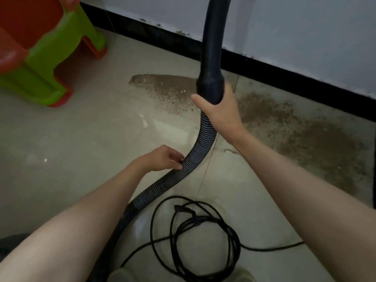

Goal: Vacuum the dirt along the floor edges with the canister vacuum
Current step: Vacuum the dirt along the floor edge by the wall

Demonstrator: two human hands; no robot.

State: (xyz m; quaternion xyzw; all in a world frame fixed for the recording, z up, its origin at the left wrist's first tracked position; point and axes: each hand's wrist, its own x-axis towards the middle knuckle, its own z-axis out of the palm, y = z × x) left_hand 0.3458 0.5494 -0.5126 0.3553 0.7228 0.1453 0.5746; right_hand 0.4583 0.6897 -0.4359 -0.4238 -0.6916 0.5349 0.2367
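Observation:
My right hand (pixel 220 112) grips the dark handle tube (pixel 212 47) of the vacuum where it meets the ribbed hose (pixel 200 147). The tube rises out of the top of the view, so its nozzle is hidden. My left hand (pixel 162 158) holds the ribbed hose lower down, fingers curled against it. The hose runs down to a dark cuff (pixel 130 210) at the lower left. Brown dirt (pixel 301 135) lies spread on the pale tile floor along the black baseboard (pixel 284 76), with another patch (pixel 162 86) left of the tube.
A red and green plastic stool (pixel 40 49) stands at the upper left near the wall. A black power cord (pixel 195 237) lies coiled on the floor in front of me, one strand trailing right. A dark rounded shape (pixel 12 243) shows at the lower left edge.

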